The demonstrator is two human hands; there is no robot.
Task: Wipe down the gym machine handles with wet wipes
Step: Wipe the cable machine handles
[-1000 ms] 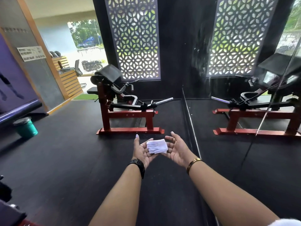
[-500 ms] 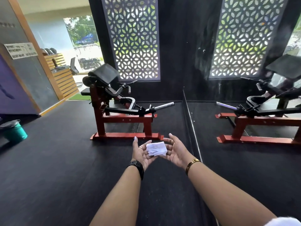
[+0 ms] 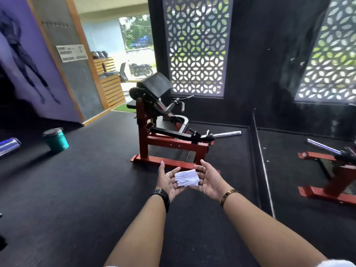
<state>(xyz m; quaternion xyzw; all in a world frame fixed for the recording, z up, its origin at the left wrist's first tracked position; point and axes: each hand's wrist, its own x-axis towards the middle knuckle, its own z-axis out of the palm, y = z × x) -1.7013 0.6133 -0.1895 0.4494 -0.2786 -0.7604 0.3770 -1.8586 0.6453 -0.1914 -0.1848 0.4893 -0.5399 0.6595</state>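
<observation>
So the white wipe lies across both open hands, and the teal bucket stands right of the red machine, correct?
No: in the head view the teal bucket stands left of the red machine. The white wipe does lie across left hand and right hand.

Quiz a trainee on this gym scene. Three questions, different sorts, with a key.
1. True or false: the white wipe rests across the fingers of both the left hand and the right hand, clear of the red-framed machine.
2. Where does the teal bucket stand? A) on the floor, left of the machine; B) on the machine's pad; C) against the mirror on the right.
3. Fill in: the black watch is on the ____ wrist.

Key: 1 true; 2 A; 3 left.
</observation>
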